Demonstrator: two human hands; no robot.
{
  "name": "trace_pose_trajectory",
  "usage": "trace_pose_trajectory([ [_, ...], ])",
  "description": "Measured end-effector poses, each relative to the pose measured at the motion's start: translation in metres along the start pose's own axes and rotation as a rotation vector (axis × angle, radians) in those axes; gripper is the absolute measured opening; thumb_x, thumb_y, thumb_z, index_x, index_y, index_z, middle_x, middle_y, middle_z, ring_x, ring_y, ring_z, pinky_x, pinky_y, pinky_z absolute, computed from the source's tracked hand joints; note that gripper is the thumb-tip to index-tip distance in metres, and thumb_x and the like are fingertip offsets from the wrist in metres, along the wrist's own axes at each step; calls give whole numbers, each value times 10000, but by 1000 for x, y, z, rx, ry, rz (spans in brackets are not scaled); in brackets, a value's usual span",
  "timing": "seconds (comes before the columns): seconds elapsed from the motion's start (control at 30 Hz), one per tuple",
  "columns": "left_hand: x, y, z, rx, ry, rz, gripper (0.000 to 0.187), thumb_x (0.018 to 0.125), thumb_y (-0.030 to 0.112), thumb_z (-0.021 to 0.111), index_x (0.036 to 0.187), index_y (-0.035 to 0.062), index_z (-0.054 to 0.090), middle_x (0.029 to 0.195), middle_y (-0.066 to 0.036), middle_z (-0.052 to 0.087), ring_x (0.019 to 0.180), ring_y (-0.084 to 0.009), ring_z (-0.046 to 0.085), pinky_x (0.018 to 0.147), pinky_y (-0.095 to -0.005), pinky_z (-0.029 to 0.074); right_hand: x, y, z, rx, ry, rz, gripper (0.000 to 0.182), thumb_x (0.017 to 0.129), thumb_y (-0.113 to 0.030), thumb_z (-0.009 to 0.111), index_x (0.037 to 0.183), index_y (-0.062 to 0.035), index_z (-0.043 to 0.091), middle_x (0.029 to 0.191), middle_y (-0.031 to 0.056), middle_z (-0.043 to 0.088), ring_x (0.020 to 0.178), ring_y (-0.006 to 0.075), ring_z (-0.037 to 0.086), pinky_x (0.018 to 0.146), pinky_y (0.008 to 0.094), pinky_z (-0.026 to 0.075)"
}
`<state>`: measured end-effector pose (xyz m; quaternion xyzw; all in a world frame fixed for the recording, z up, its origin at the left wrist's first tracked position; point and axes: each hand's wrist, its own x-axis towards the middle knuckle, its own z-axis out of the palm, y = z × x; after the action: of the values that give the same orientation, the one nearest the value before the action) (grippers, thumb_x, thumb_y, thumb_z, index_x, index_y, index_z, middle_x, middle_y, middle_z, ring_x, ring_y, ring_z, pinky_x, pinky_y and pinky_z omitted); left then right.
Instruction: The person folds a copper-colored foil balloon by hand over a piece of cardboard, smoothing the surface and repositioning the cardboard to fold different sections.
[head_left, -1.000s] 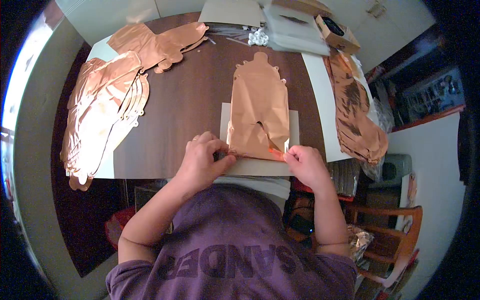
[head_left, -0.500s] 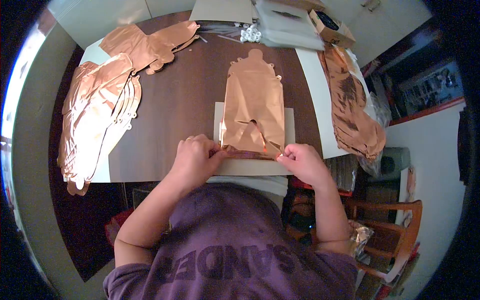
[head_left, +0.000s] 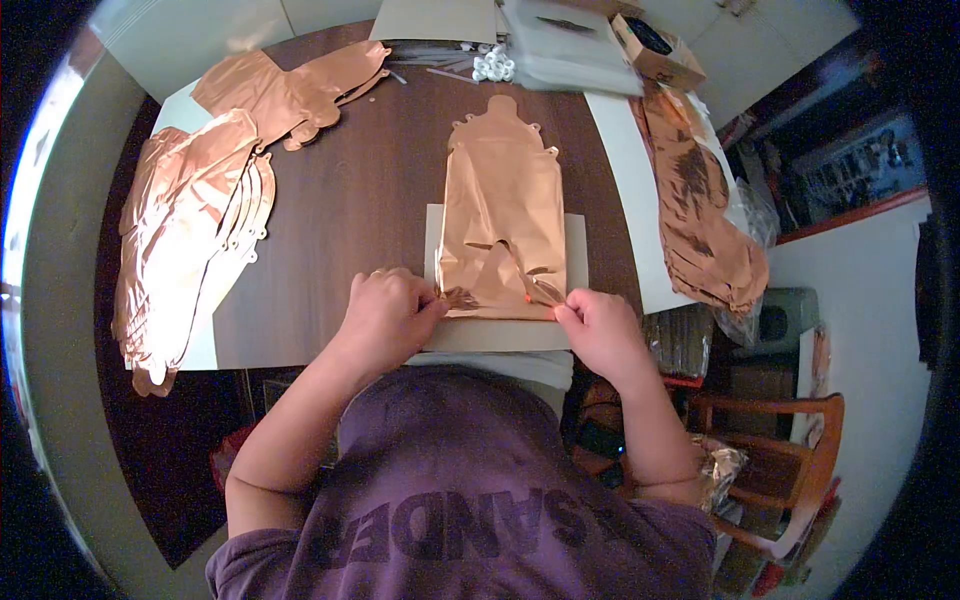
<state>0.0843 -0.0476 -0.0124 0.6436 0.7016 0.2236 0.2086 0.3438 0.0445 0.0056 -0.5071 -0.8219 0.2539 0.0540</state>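
A flat rose-gold foil balloon point(head_left: 503, 200) lies in front of me with its rounded tab pointing away. Its near part rests on a pale board point(head_left: 490, 338), and its near edge is folded and creased. My left hand point(head_left: 392, 308) pinches the near left corner of the foil between thumb and fingers. At the near right corner my right hand point(head_left: 598, 325) pinches the foil the same way. Small loops stick out along the balloon's far end.
More foil balloons lie at the left point(head_left: 185, 220), the far left point(head_left: 290, 90) and the right point(head_left: 700, 200). White rolled pieces point(head_left: 494, 65), clear plastic bags point(head_left: 570, 50) and a cardboard box point(head_left: 657, 52) are at the back. A wooden chair point(head_left: 770, 460) stands at the right.
The shiny folded strip along the near edge now lies flatter and smoother. Both hands keep their pinch at the corners. The whole view has shifted slightly.
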Motion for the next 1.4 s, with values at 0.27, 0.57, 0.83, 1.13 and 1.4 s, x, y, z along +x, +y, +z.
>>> trace_pose_trajectory([
  [0.27, 3, 0, 2, 98, 64, 19, 398, 863, 357, 642, 613, 49, 673, 631, -167, 639, 665, -371, 642, 639, -516, 445, -6, -13, 6, -163, 67, 42, 220, 875, -226, 657, 759, -48, 598, 752, 166, 659, 745, 376, 655, 668, 492, 505],
  [0.57, -4, 7, 14, 249, 396, 319, 244, 859, 339, 679, 932, 107, 651, 1015, -92, 623, 989, -347, 554, 839, -458, 382, -7, -10, 6, -145, 74, 8, 226, 877, -272, 652, 834, -54, 611, 826, 186, 680, 758, 387, 672, 679, 507, 527],
  [0.83, -18, 6, 20, 394, -146, 451, 889, 897, 570, 542, 1510, -19, 282, 1580, -201, 276, 1484, -355, 220, 1204, -515, 141, -10, -9, 10, -150, 135, 12, 223, 875, -261, 670, 915, -69, 563, 842, 169, 684, 767, 380, 674, 677, 500, 525],
  [1.13, -19, 7, 23, 431, -156, 420, 917, 896, 634, 489, 1529, 11, 260, 1594, -211, 246, 1491, -364, 201, 1196, -528, 152, -19, -21, 44, -272, 408, -319, 604, 846, -251, 680, 1370, -50, 459, 1428, 223, 419, 1306, 444, 412, 1039, 569, 347],
  [1.4, -19, 7, 21, 424, -138, 421, 903, 889, 624, 506, 1530, 30, 278, 1597, -206, 245, 1485, -391, 203, 1189, -545, 164, -22, -38, 70, -194, 141, -347, 872, 879, -458, 636, 1543, -47, 247, 1547, 376, 129, 1440, 534, 142, 1165, 607, 136],
])
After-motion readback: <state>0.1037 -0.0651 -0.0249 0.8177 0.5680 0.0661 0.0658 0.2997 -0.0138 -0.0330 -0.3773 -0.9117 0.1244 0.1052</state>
